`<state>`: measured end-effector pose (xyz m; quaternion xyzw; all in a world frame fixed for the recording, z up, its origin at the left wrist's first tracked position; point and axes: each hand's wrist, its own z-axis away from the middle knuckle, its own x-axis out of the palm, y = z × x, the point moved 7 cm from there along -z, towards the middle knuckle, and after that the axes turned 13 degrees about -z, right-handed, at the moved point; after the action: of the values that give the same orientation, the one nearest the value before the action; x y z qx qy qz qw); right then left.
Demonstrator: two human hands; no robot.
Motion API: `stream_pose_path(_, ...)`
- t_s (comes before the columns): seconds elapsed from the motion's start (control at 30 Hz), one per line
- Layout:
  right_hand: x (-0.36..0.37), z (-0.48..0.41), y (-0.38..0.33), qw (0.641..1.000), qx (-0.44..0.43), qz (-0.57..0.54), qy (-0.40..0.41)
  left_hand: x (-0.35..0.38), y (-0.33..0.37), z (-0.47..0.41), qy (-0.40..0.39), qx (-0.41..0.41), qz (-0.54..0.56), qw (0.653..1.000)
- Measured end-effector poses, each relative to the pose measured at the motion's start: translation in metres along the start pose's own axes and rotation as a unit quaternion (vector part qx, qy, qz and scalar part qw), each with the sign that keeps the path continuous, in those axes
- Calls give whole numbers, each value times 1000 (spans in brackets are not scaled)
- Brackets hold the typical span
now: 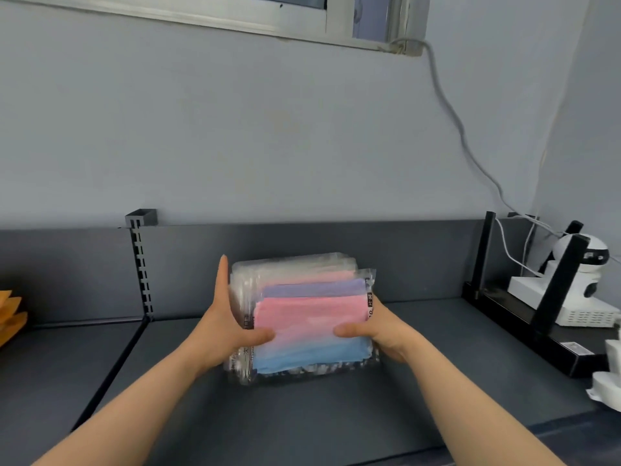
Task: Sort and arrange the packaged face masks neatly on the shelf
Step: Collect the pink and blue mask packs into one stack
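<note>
While both bare hands press in from either side, a stack of packaged face masks stands near the middle of a dark grey shelf, its lower edge seemingly resting on the shelf surface, though motion blur makes the contact hard to confirm. The left hand lies flat along the stack's left edge, fingers pointing up and thumb laid across the front packet. The right hand mirrors it on the right edge, thumb on the front and fingers hidden behind the packets. Each grip is pressed against the bundle, clamping it between the palms.

Clear plastic wrappers show a pink mask at the front above a blue one, with a lilac mask and another pink one peeking out behind; several more transparent packets sit at the back of the bundle. Printed text on the wrappers is too blurred to read.

Behind the stack rises the shelf's dark back panel, with a slotted upright to the left dividing this bay from the next. At the far left edge lie orange objects, only partly in view. To the right, well apart from the masks, a black rack holds a white box and a small white camera, with white cables running up the pale wall toward a window frame.
</note>
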<state>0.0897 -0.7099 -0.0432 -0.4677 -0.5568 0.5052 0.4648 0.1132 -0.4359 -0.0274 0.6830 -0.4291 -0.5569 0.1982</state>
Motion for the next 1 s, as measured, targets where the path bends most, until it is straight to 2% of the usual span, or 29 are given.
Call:
stream_pose_path(0.1, -6, -17, -1, 1000, -18, -7, 14, -7, -9, -9, -18, -1, -14, 1000)
stream_pose_path(0.33, -8, -49, 18, 999, 26, 7, -17, -7, -23, -17, -62, -45, 22, 997)
stream_pose_path(0.43, -10, -55, 18, 999, 35, 13, 19, -10, -26, -17, -39, -59, 35, 997)
stream_pose_path(0.53, -12, -59, 22, 999, 6, -8, 39, -11, -31, -16, -6, -76, 47, 996)
stream_pose_path(0.73, 5, -68, 29, 998, -4, -59, -5, -10, -33, -13, 51, -94, 59, 993)
stream_pose_path(1.0, 49, -76, 35, 1000, -7, -10, -17, -43, -42, 12, 76, -109, 94, 987)
